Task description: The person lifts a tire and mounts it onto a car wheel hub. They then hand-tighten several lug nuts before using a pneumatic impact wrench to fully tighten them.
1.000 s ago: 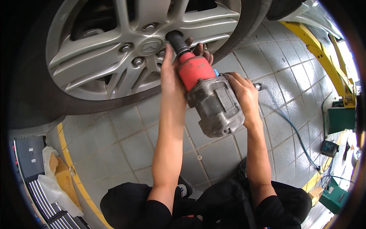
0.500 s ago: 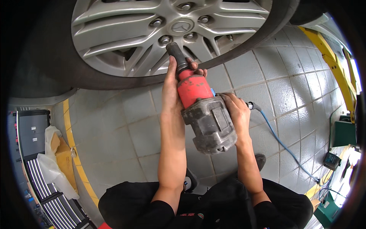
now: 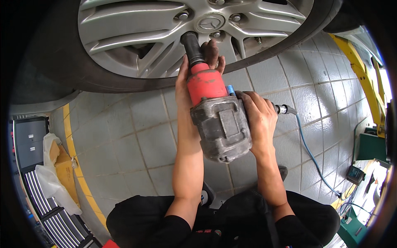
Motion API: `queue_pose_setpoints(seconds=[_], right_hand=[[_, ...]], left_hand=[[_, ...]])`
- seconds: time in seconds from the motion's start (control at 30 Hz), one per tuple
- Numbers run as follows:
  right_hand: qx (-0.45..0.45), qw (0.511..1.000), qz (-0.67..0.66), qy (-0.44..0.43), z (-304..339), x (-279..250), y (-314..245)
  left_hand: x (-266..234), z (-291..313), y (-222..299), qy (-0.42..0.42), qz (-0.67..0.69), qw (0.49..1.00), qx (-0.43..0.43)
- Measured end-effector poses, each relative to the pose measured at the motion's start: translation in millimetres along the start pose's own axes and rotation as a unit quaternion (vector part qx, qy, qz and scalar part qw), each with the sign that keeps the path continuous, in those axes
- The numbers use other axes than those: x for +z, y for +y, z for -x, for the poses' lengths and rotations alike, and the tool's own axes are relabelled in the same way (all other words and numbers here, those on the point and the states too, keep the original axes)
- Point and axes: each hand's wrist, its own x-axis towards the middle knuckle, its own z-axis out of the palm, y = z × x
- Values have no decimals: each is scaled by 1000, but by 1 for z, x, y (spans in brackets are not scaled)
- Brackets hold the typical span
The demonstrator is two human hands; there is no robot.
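Observation:
A red and dark grey air impact wrench (image 3: 221,128) points away from me at a silver alloy wheel (image 3: 134,29). Its long black socket (image 3: 192,46) reaches into the wheel's lower-left bolt recess and hides the fastener there. My left hand (image 3: 182,84) cradles the red nose from underneath, thumb along the left side and fingers curling up on the right beside the socket. Around the handle, mostly hidden under the tool's body, my right hand (image 3: 261,118) is closed. Other wheel fasteners (image 3: 236,17) show around the centre cap (image 3: 209,23).
A blue air hose (image 3: 308,149) runs from the wrench's handle across the grey tiled floor (image 3: 124,136) to the right. Yellow metal lift parts (image 3: 362,76) stand at right. A drawer cabinet (image 3: 31,138) and a cardboard box (image 3: 66,173) with plastic wrap are at left.
The wrench has moved forward and slightly left, and its socket now sits in the recess over the fastener that was visible before. My left fingers have extended further forward. The view has shifted slightly.

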Motion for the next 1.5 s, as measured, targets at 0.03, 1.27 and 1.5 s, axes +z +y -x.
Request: queue_pose_setpoints(seconds=[0.03, 1.27, 1.5], right_hand=[[2, 1000, 15, -12, 1, -2, -3], [-31, 987, 153, -40, -21, -6, 4], [-31, 992, 119, -31, -18, -1, 12]], left_hand=[[-13, -2, 5, -12, 21, 999, -29], [7, 8, 10, 65, -165, 981, -77], [0, 0, 9, 59, -181, 979, -79]])
